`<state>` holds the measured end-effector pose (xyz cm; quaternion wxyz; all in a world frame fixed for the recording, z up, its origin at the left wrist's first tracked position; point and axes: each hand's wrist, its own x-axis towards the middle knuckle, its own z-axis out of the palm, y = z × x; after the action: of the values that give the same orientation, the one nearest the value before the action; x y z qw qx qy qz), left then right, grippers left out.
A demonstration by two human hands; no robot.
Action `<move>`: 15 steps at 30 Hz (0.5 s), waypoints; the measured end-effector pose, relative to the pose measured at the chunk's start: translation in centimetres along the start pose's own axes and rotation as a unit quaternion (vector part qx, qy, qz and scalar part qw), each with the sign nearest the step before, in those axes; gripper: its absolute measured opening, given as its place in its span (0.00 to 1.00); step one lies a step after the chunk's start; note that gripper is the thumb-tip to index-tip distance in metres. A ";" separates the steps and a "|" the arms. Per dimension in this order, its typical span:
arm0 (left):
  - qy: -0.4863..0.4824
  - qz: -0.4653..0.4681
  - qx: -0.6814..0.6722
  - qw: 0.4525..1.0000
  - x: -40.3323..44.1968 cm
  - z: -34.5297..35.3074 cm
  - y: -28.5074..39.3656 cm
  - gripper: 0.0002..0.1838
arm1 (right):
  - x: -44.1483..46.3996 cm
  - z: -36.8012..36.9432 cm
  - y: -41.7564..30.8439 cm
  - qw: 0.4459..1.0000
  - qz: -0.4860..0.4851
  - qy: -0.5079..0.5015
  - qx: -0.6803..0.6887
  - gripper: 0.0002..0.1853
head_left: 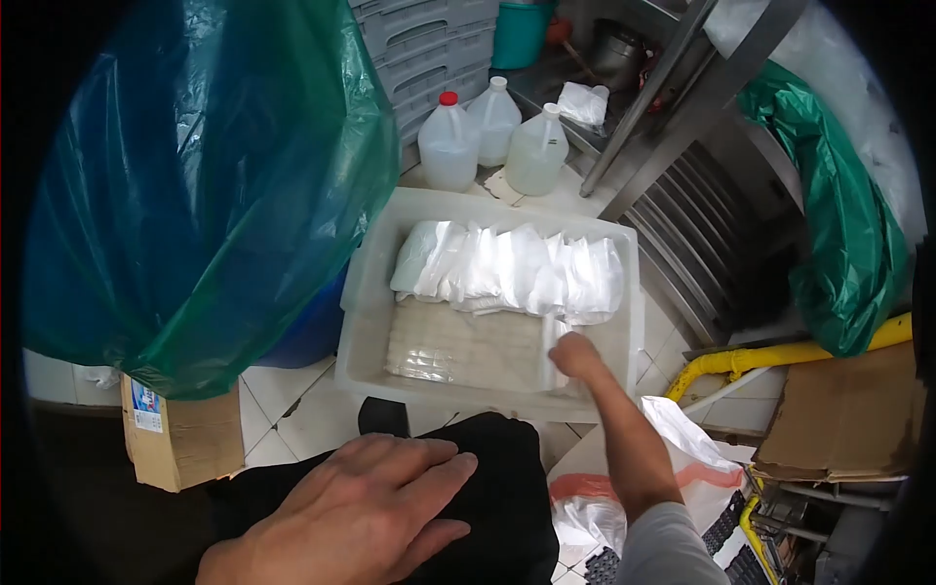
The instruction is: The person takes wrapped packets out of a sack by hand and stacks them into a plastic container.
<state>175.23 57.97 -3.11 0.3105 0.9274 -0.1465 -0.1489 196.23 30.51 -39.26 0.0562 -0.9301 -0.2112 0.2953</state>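
My right hand (579,358) reaches into a translucent plastic bin (636,292), its fingers closed on the end of a white plastic packet (563,331). Beyond it, a row of crinkled white packets (507,265) lies overlapping along the bin's far side. Flatter clear-wrapped packs (429,356) cover the near left part of the bin floor; their contents are hard to make out. My left hand (366,502) hovers or rests by my dark-clothed knee, fingers stretched out and holding nothing.
Several plastic jugs stand behind the bin, including a red-capped jug (448,146). A large green bag (214,195) crowds the left, above a cardboard box (185,434). Metal shelving (682,224), a yellow pipe (780,359) and a white sack (590,492) are on the right.
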 end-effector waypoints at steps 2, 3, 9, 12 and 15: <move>0.000 0.015 -0.004 1.000 0.4 0.0 0.4 0.25 | -2.7 -3.3 3.0 0.998 0.043 -0.027 -0.038 0.18; -0.001 0.024 -0.004 1.000 0.7 0.0 0.5 0.25 | -4.3 -4.6 3.6 0.998 0.046 -0.025 -0.040 0.18; 0.006 0.065 -0.011 0.998 2.0 0.9 0.9 0.24 | -7.3 -4.4 5.3 0.976 0.198 0.079 -0.047 0.12; 0.010 0.062 -0.006 0.998 2.5 1.5 1.2 0.23 | -8.0 -6.9 4.3 0.965 0.172 0.196 -0.009 0.11; 0.000 0.064 -0.017 0.998 2.8 2.0 1.4 0.23 | -9.3 -10.8 3.1 0.959 0.174 0.226 0.007 0.12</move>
<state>176.83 54.81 -4.35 0.3347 0.9109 -0.2026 -0.1313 196.68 24.01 -26.26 0.0564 -0.9945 -0.0262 0.0844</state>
